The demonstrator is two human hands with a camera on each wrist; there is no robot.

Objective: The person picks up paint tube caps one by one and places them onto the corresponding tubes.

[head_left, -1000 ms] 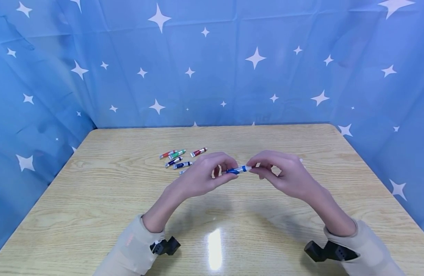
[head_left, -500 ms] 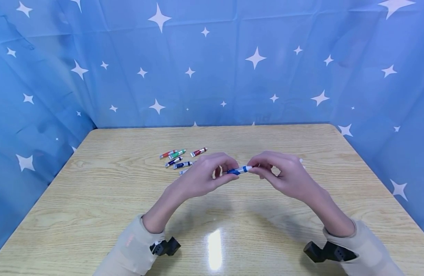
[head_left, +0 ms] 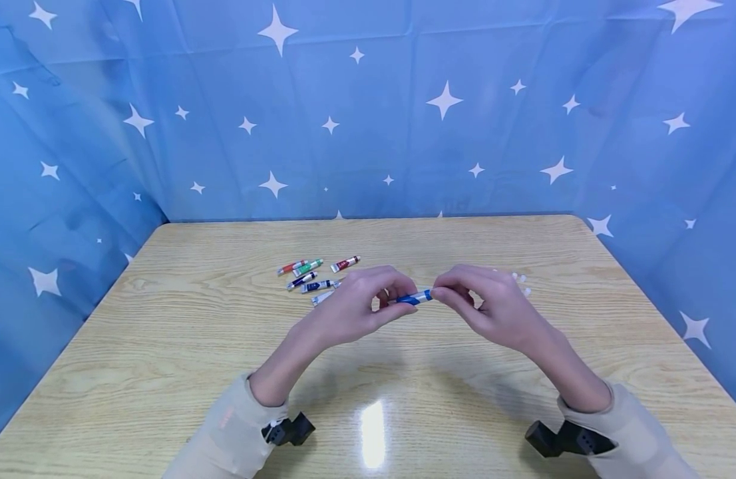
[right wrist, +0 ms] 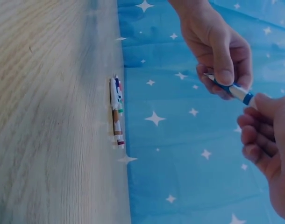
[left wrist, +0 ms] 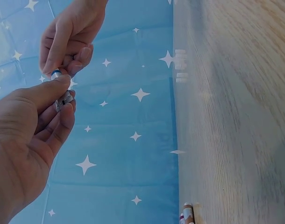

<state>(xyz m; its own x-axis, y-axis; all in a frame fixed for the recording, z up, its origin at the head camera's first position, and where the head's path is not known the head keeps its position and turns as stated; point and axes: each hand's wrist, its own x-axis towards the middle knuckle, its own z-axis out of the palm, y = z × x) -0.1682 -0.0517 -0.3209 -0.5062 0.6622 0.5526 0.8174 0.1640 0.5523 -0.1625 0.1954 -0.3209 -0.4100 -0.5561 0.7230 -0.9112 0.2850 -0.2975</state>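
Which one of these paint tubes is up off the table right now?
The pale paint tube with blue markings, held between the left hand and right hand; the other paint tubes in view lie on the table.

The left hand (left wrist: 25, 135) pinches a tube (left wrist: 64, 101); the right hand (left wrist: 70, 39) holds its end. White bits (left wrist: 181, 59) sit on the surface (left wrist: 240, 121).

The right hand (head_left: 498, 307) partly hides the blue tube (head_left: 418, 297).

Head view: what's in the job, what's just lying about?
In the job:
blue tube
left hand, gripping it
right hand, at its end

Lying about, perhaps for later:
red tube
green tube
orange tube
other tubes
small white pieces, identity unclear
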